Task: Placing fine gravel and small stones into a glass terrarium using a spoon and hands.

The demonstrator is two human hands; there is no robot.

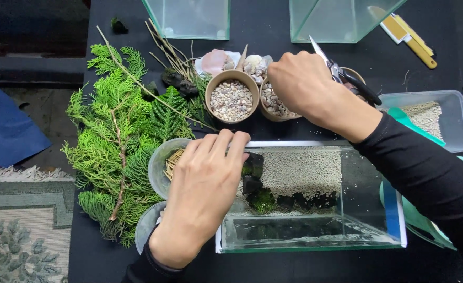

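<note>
At the far left we see a rug (16,230) and a blue sheet (6,126) beside the black table (273,31). On the table's left part lie green branches (121,141), with thin twigs (171,50) just beyond them. Near the branches stand two clear bowls; the farther bowl (160,162) holds pale sticks. Our left hand (205,194) lies over these bowls, and its fingertips (237,140) touch the left wall of the glass tank (310,243). The fingers are stretched out together and clamp nothing. Inside the tank we see dark stones (252,163) with moss (263,200) at the left, and pale gravel (305,170) behind. Farther away stand two paper cups of pebbles; the left cup (232,97) is fully in view, and shells (255,64) lie behind it. Our right hand (299,84) is above the right cup (273,105), fingers curled down into it; we cannot tell if they pinch anything. Scissors (347,78) lie just right of this hand. At the right a plastic box (431,115) holds sand. Two empty glass tanks stand at the far edge.
</note>
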